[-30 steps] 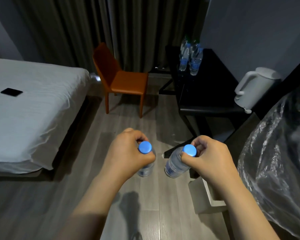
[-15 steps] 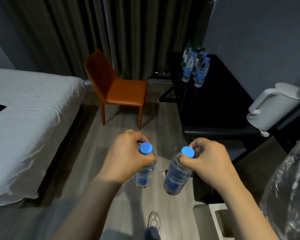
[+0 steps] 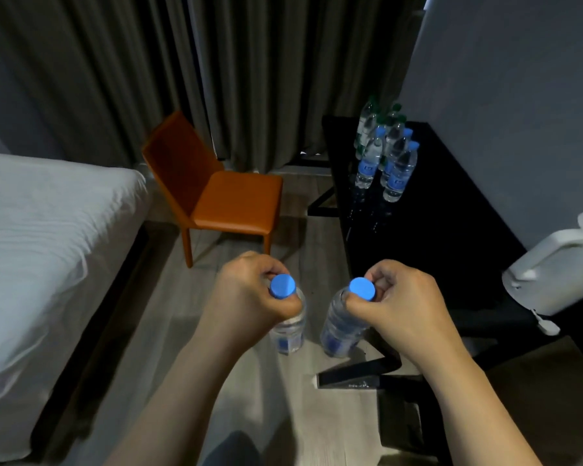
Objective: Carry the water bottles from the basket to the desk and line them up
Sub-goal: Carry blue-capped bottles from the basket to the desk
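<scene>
My left hand [image 3: 249,297] grips the left bottle [image 3: 288,331] by its neck, and my right hand [image 3: 404,307] grips the right bottle [image 3: 340,331], both over the floor [image 3: 300,237] beside the table [image 3: 435,237]. Standing bottles [image 3: 384,156] already cluster at its far end; these two remain to be placed.

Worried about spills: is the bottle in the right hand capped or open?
Capped. The right hand grips the bottle at its neck, and a blue cap sits on top of it.
</scene>
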